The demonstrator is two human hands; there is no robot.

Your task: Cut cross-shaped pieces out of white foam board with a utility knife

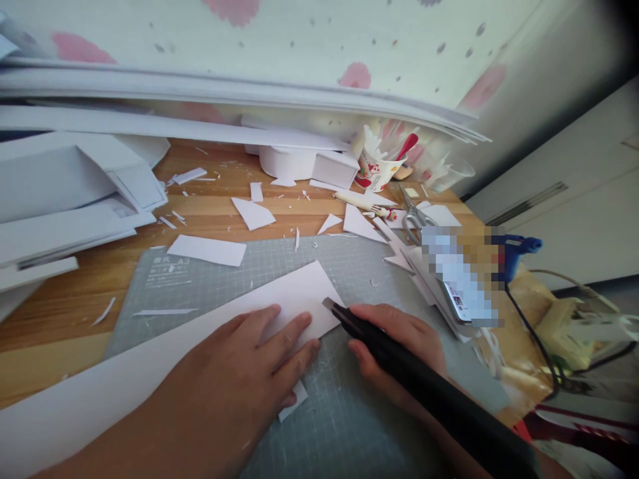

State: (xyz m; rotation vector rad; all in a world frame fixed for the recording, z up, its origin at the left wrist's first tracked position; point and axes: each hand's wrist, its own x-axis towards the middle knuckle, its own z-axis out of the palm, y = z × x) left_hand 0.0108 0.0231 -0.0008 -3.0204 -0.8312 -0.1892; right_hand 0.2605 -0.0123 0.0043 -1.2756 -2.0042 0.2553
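Observation:
A long white foam board strip [304, 286] lies slantwise across the grey cutting mat [210, 286]. My left hand [234, 366] rests flat on the strip with its fingers spread. In my right hand [404, 339] is a black utility knife [389, 352], its short blade out at the strip's right end. Whether the blade touches the board I cannot tell. A small white offcut [293, 401] shows beside my left fingertips, partly hidden by the hand.
White offcuts [253, 213] lie behind the mat. Stacked boards [54, 199] stand left. A paper cup [379, 166] stands at the back. Scissors [413, 216], a phone [456, 306] and a blue glue gun [514, 256] with its cord are on the right.

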